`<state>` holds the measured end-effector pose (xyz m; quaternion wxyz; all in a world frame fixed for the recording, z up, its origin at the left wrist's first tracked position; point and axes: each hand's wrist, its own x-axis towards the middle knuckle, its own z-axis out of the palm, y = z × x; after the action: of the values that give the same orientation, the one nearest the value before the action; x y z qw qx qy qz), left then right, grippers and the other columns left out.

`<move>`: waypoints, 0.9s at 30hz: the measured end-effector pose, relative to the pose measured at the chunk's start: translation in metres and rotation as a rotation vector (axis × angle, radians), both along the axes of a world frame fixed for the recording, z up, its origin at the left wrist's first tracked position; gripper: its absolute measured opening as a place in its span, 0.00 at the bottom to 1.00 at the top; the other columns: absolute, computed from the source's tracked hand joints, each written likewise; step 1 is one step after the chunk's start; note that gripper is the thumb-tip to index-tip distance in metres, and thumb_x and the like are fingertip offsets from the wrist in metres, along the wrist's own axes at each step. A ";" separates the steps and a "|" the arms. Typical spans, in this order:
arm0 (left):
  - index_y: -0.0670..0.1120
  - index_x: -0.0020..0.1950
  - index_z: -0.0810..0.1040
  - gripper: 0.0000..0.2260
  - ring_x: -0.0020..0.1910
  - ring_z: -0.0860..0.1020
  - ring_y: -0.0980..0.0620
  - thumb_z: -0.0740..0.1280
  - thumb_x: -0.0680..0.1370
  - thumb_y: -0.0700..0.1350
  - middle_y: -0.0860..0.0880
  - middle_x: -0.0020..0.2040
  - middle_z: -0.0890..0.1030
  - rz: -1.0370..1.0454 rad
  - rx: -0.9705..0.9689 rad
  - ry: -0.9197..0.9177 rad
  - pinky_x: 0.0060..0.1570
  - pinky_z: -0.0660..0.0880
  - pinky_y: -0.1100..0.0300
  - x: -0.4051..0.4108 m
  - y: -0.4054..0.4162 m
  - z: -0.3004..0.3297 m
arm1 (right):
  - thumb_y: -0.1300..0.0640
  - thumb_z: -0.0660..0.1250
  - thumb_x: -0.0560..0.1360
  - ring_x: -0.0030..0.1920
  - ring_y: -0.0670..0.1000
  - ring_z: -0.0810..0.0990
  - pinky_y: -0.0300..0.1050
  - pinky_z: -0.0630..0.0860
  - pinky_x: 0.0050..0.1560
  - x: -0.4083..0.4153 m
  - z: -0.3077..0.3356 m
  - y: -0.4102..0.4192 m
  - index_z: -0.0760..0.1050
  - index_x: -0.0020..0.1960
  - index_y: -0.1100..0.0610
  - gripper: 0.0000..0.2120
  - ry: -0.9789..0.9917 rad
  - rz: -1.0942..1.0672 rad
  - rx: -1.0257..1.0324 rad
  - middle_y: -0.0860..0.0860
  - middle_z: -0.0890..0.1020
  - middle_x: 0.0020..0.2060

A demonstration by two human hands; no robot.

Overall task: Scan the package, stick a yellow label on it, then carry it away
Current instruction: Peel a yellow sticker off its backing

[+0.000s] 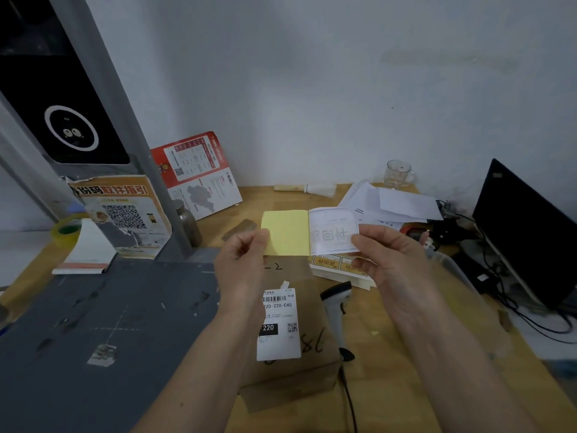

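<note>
Labelling step, I judge: left hand (242,254) pinches yellow backing sheet (285,232), right hand (385,254) pinches peeled label (334,231), package (288,326) below both hands; next, press label onto it.

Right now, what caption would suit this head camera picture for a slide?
Left hand and right hand peel a label from its yellow backing above the package.

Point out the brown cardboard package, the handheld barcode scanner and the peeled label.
Brown cardboard package (315,314): head view, bare top face right of its white shipping label.
Grey handheld barcode scanner (335,295): head view, its head.
Peeled label (332,232): head view, its pale back.
</note>
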<state>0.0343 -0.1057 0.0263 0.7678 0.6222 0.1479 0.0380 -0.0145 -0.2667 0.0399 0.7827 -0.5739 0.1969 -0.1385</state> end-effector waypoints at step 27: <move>0.51 0.42 0.80 0.06 0.43 0.76 0.54 0.69 0.76 0.41 0.54 0.41 0.79 -0.154 0.240 0.145 0.48 0.76 0.58 0.019 -0.110 -0.076 | 0.69 0.68 0.72 0.32 0.48 0.75 0.39 0.77 0.35 -0.019 -0.052 -0.125 0.82 0.45 0.54 0.10 0.090 -0.215 0.087 0.51 0.82 0.34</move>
<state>0.0532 -0.2156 -0.0492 0.6758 0.7201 0.1494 -0.0487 -0.0331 -0.3917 -0.0118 0.7779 -0.5208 0.2979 -0.1869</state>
